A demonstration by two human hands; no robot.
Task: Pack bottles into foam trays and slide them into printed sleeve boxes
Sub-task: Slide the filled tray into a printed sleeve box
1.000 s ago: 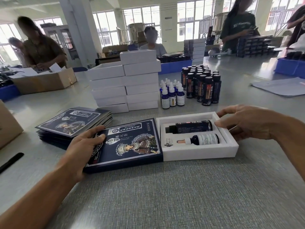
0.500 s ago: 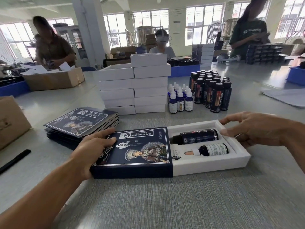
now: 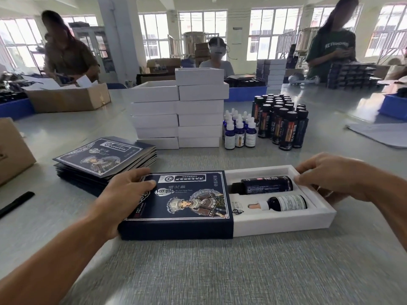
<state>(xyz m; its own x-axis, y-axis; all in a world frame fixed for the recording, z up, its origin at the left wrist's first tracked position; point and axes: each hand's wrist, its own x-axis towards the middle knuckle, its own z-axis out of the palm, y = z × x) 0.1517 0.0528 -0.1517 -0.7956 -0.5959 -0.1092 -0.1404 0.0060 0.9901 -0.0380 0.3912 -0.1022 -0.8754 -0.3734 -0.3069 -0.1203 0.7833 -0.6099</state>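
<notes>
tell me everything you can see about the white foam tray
The foam tray is white, rectangular, thick-walled, lying flat on the grey table. Its left part sits inside the dark blue sleeve; the rest sticks out. Two cut-outs hold a black bottle and a dropper bottle, both lying down. The right hand grips its right end.

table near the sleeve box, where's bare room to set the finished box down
Bare grey table in front of the sleeve box. Crowded behind it: flat sleeves, white boxes, dropper bottles and dark bottles.
</notes>
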